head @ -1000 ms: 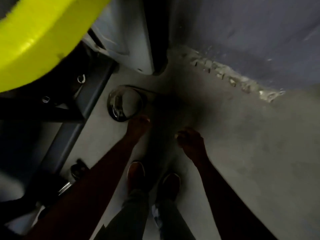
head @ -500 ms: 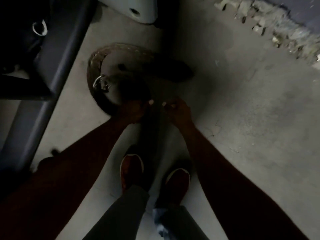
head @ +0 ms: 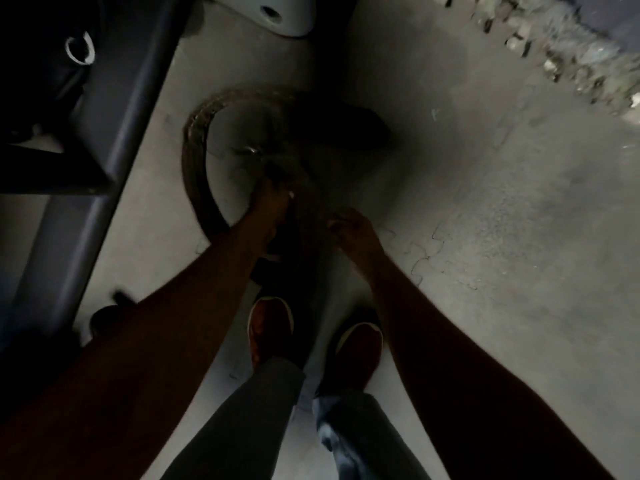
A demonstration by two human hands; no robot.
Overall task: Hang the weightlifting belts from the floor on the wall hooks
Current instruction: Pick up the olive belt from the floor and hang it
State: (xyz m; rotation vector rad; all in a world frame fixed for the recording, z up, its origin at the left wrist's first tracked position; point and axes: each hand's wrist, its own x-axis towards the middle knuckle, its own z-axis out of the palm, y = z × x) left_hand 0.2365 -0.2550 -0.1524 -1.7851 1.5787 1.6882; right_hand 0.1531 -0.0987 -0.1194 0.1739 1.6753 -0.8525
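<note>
A dark weightlifting belt (head: 195,147) lies coiled in a loop on the grey floor just ahead of my feet, with a metal buckle (head: 251,150) glinting inside the loop. My left hand (head: 273,200) is closed on the near part of the coil beside the buckle. My right hand (head: 351,226) is a little to the right, its fingers curled onto the belt's dark near section between both hands. That section is blurred and deep in shadow. No wall hooks are in view.
A dark metal frame beam (head: 114,133) of gym equipment runs along the left, with a black bag and ring (head: 81,48) behind it. A white rounded base (head: 277,12) stands at the top. A crumbling wall foot (head: 554,53) runs across the upper right. My shoes (head: 270,323) stand below.
I have bent lower, so the belt looks larger and nearer. Both hands went from hanging free above the floor to the belt's near edge, and the left hand has pushed in by the buckle.
</note>
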